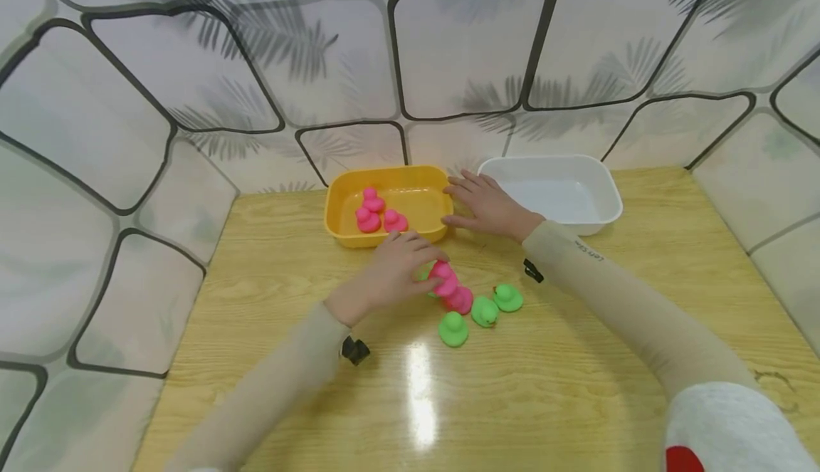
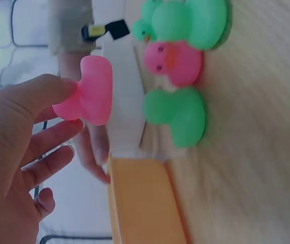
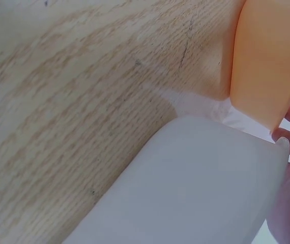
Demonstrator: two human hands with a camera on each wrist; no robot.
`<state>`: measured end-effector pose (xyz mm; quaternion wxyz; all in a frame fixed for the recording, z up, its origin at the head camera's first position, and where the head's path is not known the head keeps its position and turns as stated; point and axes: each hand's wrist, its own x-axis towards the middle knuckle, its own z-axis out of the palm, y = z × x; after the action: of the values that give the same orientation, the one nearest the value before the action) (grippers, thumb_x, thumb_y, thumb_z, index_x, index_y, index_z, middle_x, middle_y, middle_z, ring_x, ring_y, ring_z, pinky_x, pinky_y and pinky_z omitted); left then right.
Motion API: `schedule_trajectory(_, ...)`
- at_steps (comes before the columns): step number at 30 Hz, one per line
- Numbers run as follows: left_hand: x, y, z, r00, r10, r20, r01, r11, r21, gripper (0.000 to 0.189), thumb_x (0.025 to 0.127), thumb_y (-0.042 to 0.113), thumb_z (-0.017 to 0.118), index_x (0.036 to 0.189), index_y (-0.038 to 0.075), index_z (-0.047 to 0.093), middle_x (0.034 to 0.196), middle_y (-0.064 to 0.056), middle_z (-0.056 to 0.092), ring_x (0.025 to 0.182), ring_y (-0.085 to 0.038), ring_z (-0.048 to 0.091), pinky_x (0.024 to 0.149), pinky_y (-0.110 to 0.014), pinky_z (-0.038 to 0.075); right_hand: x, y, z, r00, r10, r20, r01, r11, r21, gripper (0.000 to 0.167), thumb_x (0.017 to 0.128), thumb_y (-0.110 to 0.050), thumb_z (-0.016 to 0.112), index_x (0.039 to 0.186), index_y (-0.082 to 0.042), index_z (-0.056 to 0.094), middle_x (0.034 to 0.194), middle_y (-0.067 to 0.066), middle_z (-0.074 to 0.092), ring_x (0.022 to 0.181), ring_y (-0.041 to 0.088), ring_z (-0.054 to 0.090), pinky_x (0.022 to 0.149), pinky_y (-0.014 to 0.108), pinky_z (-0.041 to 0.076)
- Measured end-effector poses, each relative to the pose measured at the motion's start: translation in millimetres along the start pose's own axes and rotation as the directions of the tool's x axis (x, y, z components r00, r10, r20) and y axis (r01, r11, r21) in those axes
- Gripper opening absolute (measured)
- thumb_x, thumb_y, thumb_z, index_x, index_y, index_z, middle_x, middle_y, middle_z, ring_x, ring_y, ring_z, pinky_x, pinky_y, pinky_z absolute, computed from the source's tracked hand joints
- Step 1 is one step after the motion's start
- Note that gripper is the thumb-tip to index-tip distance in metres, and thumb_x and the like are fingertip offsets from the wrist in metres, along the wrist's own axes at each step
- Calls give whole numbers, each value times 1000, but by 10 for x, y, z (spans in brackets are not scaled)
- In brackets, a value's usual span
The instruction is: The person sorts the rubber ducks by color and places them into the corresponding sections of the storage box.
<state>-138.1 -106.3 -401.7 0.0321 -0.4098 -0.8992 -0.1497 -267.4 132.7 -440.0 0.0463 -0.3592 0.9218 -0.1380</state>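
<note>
My left hand (image 1: 398, 267) pinches a pink rubber duck (image 2: 96, 91) between thumb and fingers, raised above the table in the left wrist view. Below it a second pink duck (image 1: 461, 300) stands among several green ducks (image 1: 485, 312); one green duck is partly hidden behind my left fingers. My right hand (image 1: 490, 207) touches the right end of the yellow tub (image 1: 339, 236) with extended fingers, its wrist beside the white tub (image 1: 592, 223). Three pink ducks (image 1: 368, 221) lie in the left part of the yellow tub.
Both tubs stand side by side at the back of the wooden table (image 1: 544, 394). A patterned wall (image 1: 468, 52) rises right behind them and along both sides. In the right wrist view, the white and yellow walls almost meet near my fingers.
</note>
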Motion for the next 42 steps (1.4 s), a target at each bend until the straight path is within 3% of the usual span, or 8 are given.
schedule_trajectory(4, 28, -155, -93, 998, -49, -46, 49, 999, 4, 33, 92, 29, 81, 120, 14, 75, 118, -1, 75, 111, -24, 60, 101, -42, 45, -1, -8, -27, 1000, -8, -6, 8, 1000, 10, 69, 102, -51, 61, 152, -4, 49, 166, 20, 35, 158, 42, 16, 125, 63, 13)
schedule_trajectory(10, 45, -325, -175, 996, -51, -77, 50, 999, -13, 31, 92, 24, 81, 119, 10, 75, 118, -3, 75, 109, -27, 60, 99, -42, 46, 1, 4, -32, 1000, -11, -4, 11, 1000, 7, 69, 103, -52, 60, 152, -4, 49, 166, 20, 35, 158, 42, 15, 125, 62, 13)
schedule_trajectory(19, 120, -484, -234, 992, -109, -57, 108, 994, -15, 29, 95, 25, 78, 119, 9, 74, 117, -6, 74, 107, -28, 59, 97, -43, 47, 5, 17, -21, 1000, -4, 2, 4, 1000, 17, 70, 102, -51, 61, 152, -4, 49, 166, 20, 34, 158, 41, 14, 125, 63, 12)
schedule_trajectory(29, 224, -587, -297, 984, -179, -17, 179, 984, 12, 31, 97, 30, 76, 122, 11, 74, 124, -7, 73, 112, -30, 58, 104, -54, 43, 16, 17, -14, 1000, 13, 19, -13, 1000, 0, 70, 103, -53, 59, 154, -6, 47, 167, 18, 32, 159, 41, 14, 126, 61, 11)
schedule_trajectory(36, 286, -676, -337, 979, -203, -1, 203, 979, 23, 34, 98, 33, 74, 124, 11, 73, 123, -8, 73, 110, -31, 58, 98, -51, 45, 10, 5, -17, 1000, 6, 20, -7, 1000, 22, 71, 102, -52, 61, 154, -5, 47, 167, 19, 32, 158, 42, 14, 125, 62, 12)
schedule_trajectory(42, 370, -760, -347, 970, -243, 2, 243, 970, -4, 36, 99, 31, 73, 127, 9, 71, 125, -8, 72, 113, -32, 58, 102, -52, 43, 6, -6, -18, 999, 18, 30, -18, 1000, 23, 71, 103, -53, 60, 154, -6, 46, 167, 18, 32, 158, 41, 13, 125, 62, 11)
